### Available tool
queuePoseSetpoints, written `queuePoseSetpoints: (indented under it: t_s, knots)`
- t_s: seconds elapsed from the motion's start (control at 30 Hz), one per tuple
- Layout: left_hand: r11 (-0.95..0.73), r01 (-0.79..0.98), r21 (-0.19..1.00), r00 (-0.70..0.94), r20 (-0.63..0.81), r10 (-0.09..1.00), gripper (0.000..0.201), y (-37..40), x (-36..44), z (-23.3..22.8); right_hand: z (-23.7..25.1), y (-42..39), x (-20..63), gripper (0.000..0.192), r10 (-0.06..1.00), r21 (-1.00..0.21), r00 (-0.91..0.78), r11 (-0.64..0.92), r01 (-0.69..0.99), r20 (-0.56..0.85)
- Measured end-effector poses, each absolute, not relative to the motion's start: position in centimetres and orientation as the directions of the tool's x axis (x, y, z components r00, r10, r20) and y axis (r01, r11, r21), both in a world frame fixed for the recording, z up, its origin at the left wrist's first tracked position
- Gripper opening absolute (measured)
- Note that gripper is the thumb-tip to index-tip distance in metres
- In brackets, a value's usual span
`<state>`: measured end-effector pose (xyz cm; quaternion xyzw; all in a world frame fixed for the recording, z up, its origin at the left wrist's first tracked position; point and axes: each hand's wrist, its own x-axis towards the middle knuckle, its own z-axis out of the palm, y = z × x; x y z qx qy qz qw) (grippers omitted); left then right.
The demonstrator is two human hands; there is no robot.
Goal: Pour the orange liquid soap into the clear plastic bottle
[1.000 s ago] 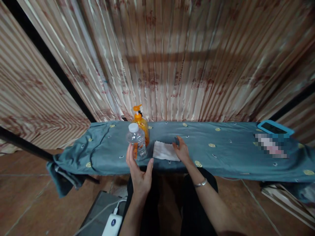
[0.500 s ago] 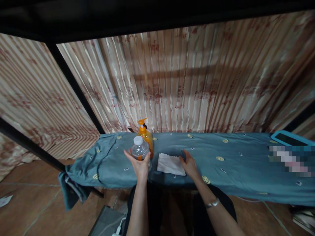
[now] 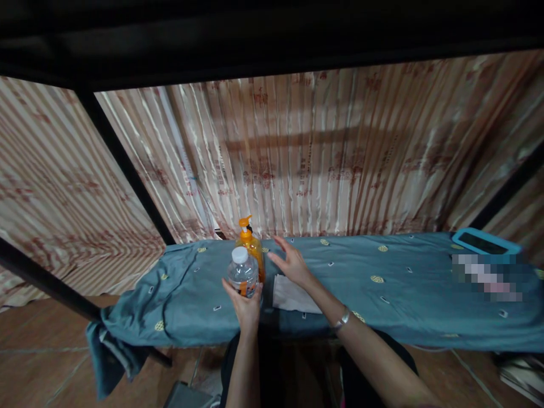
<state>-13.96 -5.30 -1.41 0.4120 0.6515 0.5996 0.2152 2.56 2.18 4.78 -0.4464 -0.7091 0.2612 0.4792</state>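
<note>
A clear plastic bottle (image 3: 242,271) with a white cap and an orange label stands upright in my left hand (image 3: 246,306), whose fingers wrap round its lower part. Right behind it is an orange pump bottle (image 3: 254,247), partly hidden by the clear one; something dark shows beside its pump. My right hand (image 3: 292,263) hovers to the right of both bottles, fingers apart and holding nothing. Below that hand lies a folded white cloth (image 3: 293,296) on the teal sheet, its right end partly covered by my forearm.
The teal patterned sheet (image 3: 352,289) covers a narrow bed under a dark overhead frame (image 3: 272,51). A striped curtain (image 3: 314,153) hangs behind. A blue-framed object (image 3: 487,242) lies at the far right, near a blurred patch. Dark posts (image 3: 123,164) slant at both sides.
My right hand has left the white cloth's right edge and moved up and left toward the bottles. My left hand still holds the clear bottle, and more of its label shows.
</note>
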Motion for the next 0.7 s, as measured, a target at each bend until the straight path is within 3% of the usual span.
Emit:
queuePoseSetpoints:
  t_s: [0.13,0.3,0.53,0.7]
  knots:
    - [-0.076,0.293,0.953,-0.565,0.237,0.79,0.124,-5.0,-13.9,-1.9,9.1,6.5,-2.1,0.047,0.877,-0.823,-0.229,0.476,0.31,0.422]
    - [-0.112,0.323,0.94,-0.554,0.283,0.783,0.127,-4.7,-14.0,-2.9,10.2,8.5,-5.0,0.033,0.882,-0.822,-0.301,0.455,0.342,0.363]
    - [-0.166,0.293,0.941,-0.543,0.307,0.782,0.14,-6.0,-14.3,-1.8,11.7,6.7,-3.0,0.036,0.886,-0.8,-0.193,0.463,0.381,0.421]
    - [-0.252,0.385,0.888,-0.422,0.412,0.807,0.123,-10.6,-13.1,-1.3,13.3,5.3,1.9,0.038,0.866,-0.809,-0.08,0.49,0.324,0.493]
